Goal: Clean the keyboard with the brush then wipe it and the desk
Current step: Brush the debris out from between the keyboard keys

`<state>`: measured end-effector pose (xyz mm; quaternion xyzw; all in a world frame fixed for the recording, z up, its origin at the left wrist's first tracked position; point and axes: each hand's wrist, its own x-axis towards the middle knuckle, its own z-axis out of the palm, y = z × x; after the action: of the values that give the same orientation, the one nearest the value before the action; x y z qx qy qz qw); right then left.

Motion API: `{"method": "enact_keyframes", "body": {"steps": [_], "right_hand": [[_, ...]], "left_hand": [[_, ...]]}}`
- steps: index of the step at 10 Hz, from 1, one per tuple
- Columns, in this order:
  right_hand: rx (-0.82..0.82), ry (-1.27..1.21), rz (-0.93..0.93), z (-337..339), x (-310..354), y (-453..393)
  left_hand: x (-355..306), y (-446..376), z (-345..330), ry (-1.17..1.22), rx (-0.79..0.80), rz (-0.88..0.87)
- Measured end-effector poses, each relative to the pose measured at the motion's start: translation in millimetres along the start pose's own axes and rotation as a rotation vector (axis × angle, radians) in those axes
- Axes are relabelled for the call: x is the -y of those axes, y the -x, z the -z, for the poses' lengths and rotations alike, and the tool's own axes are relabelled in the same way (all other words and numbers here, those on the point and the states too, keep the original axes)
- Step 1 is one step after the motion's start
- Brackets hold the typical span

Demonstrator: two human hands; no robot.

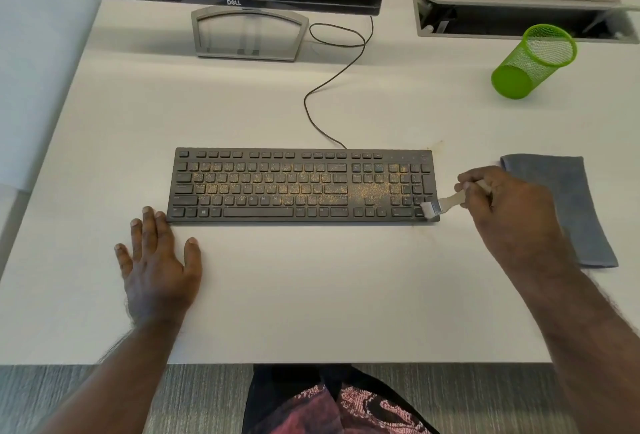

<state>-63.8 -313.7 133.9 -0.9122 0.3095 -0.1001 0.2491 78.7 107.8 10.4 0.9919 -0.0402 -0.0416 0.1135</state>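
Black keyboard [303, 185], dusted with yellowish crumbs, lies mid-desk [311, 288]. The right hand [498, 205] grips a brush [446, 203], bristles on the near right corner. The left hand [156, 260] rests flat, apparently touching the keyboard's left end. A grey cloth [568, 205] lies partly behind the right hand; a green mesh cup [531, 62] lies tipped further back.
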Motion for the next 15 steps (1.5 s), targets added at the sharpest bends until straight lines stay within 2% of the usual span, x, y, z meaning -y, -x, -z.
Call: {"method": "enact_keyframes", "body": {"steps": [2, 4, 5, 6, 7, 9, 11, 14, 15], "right_hand": [[-0.112, -0.009, 0.023, -5.5, 3.5, 1.2], [0.023, 0.020, 0.009, -2.1, 0.5, 8.6], [0.009, -0.016, -0.002, 2.2, 2.0, 10.4], [-0.091, -0.020, 0.042, 0.7, 3.9, 8.4], [-0.076, -0.007, 0.089, -5.2, 0.0, 8.7], [-0.011, -0.065, 0.042, -1.2, -6.8, 11.4], [-0.119, -0.127, 0.089, -9.4, 2.5, 16.5], [0.044, -0.026, 0.045, -6.8, -0.4, 20.4], [0.003, -0.052, 0.033, -4.5, 1.9, 20.5]], "left_hand": [[-0.2, -0.5, -0.5, 0.003, -0.008, 0.002], [0.0, -0.2, -0.3, 0.001, -0.010, -0.003], [-0.1, -0.3, 0.0, 0.006, -0.011, -0.002], [-0.3, -0.3, -0.6, 0.003, -0.013, -0.003], [0.8, -0.5, -0.9, 0.001, -0.011, -0.002], [-0.3, -0.6, -0.6, 0.004, -0.009, -0.005], [3.7, -1.3, -3.1, -0.003, -0.017, -0.007], [3.8, -2.0, -4.3, -0.006, -0.012, -0.009], [3.2, -1.6, -4.0, -0.004, -0.014, -0.006]]}}
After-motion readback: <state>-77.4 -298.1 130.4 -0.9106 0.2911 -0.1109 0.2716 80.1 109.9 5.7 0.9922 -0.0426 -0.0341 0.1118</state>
